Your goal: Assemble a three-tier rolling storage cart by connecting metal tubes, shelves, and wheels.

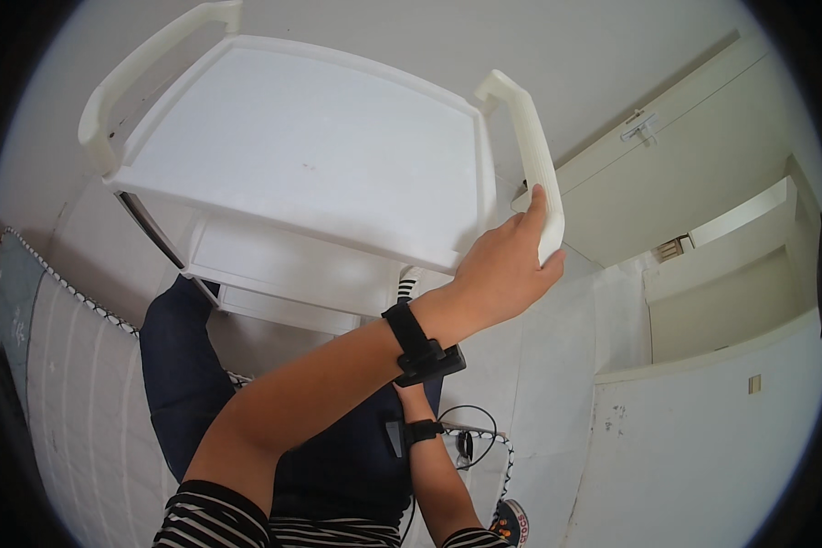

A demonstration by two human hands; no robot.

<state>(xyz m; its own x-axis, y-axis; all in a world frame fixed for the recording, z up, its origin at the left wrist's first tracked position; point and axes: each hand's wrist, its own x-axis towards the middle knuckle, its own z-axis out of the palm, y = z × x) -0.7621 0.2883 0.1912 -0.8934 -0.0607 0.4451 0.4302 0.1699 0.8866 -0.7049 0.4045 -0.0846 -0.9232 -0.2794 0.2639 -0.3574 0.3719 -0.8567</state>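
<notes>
A white plastic trolley [306,146] with a flat top tray, lower shelves and two raised cream handles stands in front of me. My left arm reaches across to the right, and my left hand [507,265] is closed on the right handle [532,137], with fingers bent against its near end. The left handle [100,110] has no hand on it. My right forearm [437,479] comes up from the lower edge, and the right hand is mostly hidden behind my left forearm. Black straps with small dark devices [422,354] sit on both wrists.
My legs in dark trousers [187,365] reach under the trolley. A quilted pale cover [78,393] with black-and-white trim lies at left. A thin black cable [484,411] loops beside my right wrist. A dark shoe [511,522] lies below. White doors [676,146] stand at right.
</notes>
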